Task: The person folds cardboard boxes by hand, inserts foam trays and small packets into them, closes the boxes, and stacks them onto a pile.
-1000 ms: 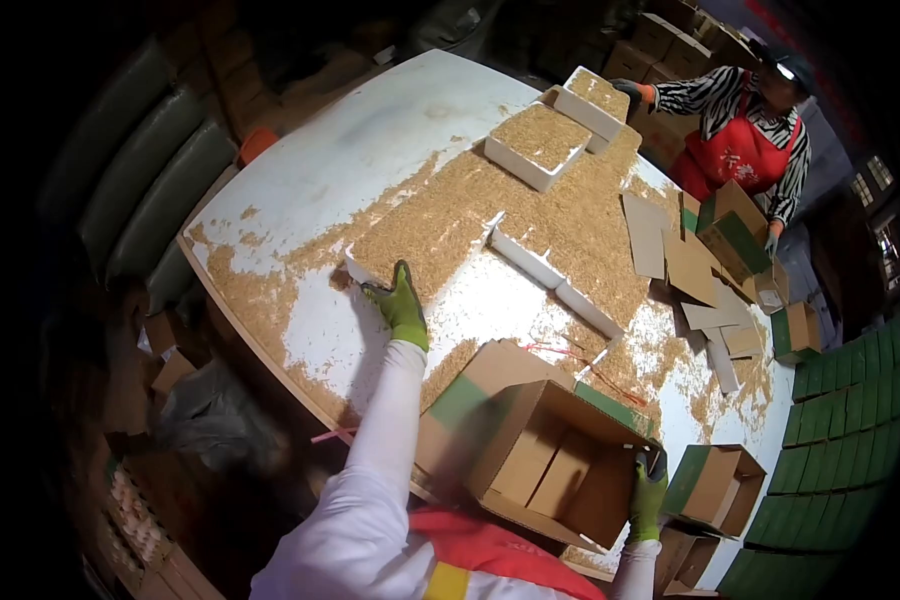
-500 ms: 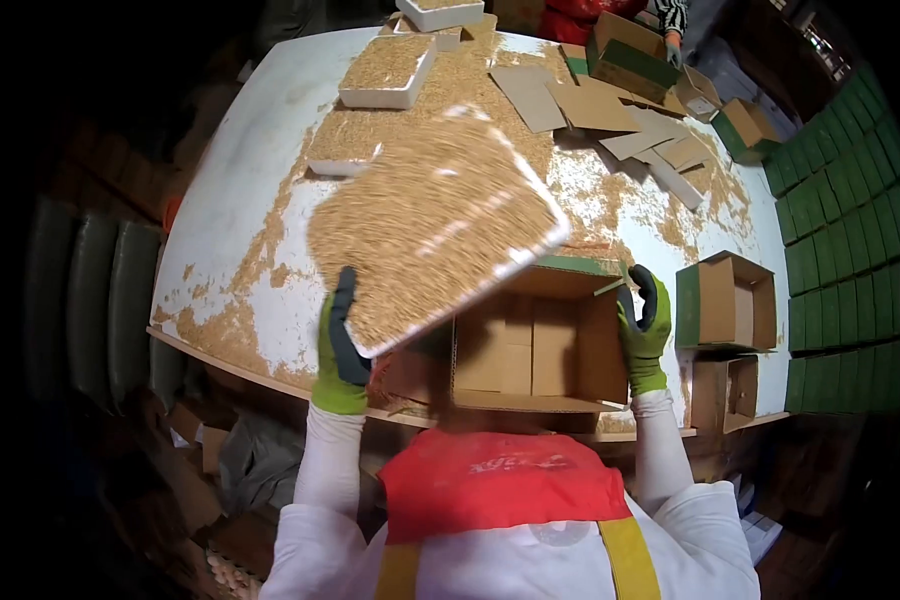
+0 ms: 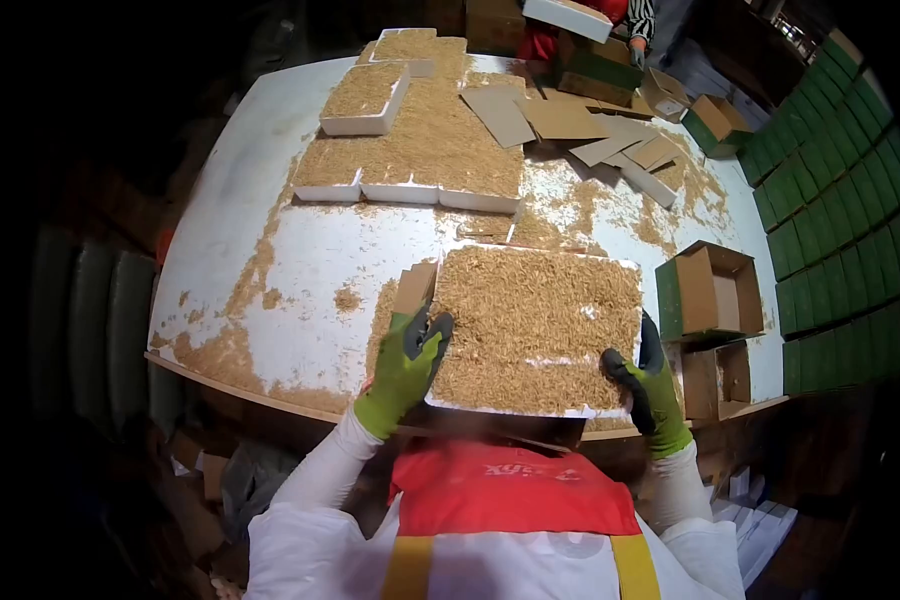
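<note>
A white tray [image 3: 535, 330] heaped with tan husk-like bits is between my two hands, level over an open carton. My left hand [image 3: 406, 365] grips its left edge, and my right hand [image 3: 650, 385] grips the right edge with the thumb over the top. Both hands wear green gloves with dark palms. The tray hides nearly all of the carton; one brown flap [image 3: 415, 288] shows beside my left hand.
More filled trays [image 3: 400, 192] stand at the far side of the white table [image 3: 220, 160]. Loose cardboard sheets [image 3: 560, 120] lie at the back right. Open cartons [image 3: 712, 292] stand to the right, near stacked green boxes [image 3: 835, 290]. A co-worker's hand [image 3: 638, 52] is beside a green carton.
The filled tray has moved right and levelled out above the carton. My right hand has left the carton's side and taken the tray's right edge. Another white tray appears over the co-worker's carton.
</note>
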`<state>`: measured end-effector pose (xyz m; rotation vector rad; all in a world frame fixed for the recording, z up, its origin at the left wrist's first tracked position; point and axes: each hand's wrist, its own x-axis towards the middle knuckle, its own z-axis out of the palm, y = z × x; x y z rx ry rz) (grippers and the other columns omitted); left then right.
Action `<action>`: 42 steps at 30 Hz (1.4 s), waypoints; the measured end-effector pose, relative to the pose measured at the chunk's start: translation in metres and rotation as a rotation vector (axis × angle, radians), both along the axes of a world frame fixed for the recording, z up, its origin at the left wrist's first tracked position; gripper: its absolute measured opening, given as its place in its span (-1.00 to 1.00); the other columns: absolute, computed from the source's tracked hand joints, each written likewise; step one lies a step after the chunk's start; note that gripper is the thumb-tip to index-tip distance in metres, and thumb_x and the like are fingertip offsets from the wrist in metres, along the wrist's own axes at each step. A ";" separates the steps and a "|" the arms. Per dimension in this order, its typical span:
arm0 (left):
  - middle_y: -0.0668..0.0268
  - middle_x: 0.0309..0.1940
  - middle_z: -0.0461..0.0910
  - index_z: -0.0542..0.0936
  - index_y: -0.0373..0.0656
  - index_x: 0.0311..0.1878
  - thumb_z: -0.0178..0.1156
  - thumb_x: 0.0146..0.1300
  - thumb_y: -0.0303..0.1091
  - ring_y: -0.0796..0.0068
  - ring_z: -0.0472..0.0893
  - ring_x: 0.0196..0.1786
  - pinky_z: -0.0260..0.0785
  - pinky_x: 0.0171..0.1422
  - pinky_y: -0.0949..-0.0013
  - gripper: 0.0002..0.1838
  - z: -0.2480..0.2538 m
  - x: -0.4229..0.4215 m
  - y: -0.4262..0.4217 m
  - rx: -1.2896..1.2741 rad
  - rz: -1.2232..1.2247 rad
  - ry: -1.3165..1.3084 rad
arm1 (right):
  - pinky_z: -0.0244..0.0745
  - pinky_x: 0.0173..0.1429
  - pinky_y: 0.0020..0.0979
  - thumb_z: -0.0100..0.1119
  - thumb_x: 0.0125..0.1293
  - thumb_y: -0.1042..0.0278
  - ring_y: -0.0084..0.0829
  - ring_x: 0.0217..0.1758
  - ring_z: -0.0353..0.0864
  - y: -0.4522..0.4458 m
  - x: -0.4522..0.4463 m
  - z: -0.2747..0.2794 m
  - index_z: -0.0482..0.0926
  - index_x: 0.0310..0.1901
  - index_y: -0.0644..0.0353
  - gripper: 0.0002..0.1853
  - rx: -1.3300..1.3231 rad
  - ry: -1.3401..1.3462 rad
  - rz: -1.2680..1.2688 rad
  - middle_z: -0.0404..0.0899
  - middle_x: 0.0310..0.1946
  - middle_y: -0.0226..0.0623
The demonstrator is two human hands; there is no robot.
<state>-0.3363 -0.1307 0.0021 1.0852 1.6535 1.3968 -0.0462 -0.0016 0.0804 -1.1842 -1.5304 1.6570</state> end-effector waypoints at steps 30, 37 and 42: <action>-0.21 0.05 0.58 0.11 -0.04 0.59 0.13 0.28 -0.45 -0.13 0.68 -0.17 0.51 -0.12 0.17 -0.20 -0.048 0.006 -0.033 -0.030 -0.021 0.411 | 0.56 -0.21 -0.23 0.21 0.30 -0.01 -0.26 -0.17 0.72 -0.006 -0.045 -0.072 0.51 -0.10 0.13 -0.64 0.850 -1.317 0.579 0.68 -0.28 -0.23; -0.35 0.39 0.23 0.10 -0.12 0.58 0.11 0.27 -0.44 -0.19 0.64 -0.17 0.50 -0.14 0.19 -0.21 -0.020 0.007 -0.028 -0.177 -0.052 0.364 | -0.05 0.57 0.25 0.11 0.39 0.11 0.12 0.61 0.02 -0.026 -0.106 -0.091 0.41 0.40 -0.19 -0.47 1.085 -0.786 1.184 0.14 0.53 -0.12; -0.11 0.08 0.59 0.36 -0.29 0.43 0.30 0.17 -0.41 -0.05 0.64 0.02 0.50 0.09 0.19 -0.28 0.005 -0.008 -0.006 -0.247 -0.035 0.379 | -0.10 0.58 0.23 0.03 0.43 0.00 0.15 0.55 0.13 -0.026 -0.116 -0.127 0.48 0.33 -0.05 -0.50 1.045 -0.689 1.090 0.22 0.48 -0.09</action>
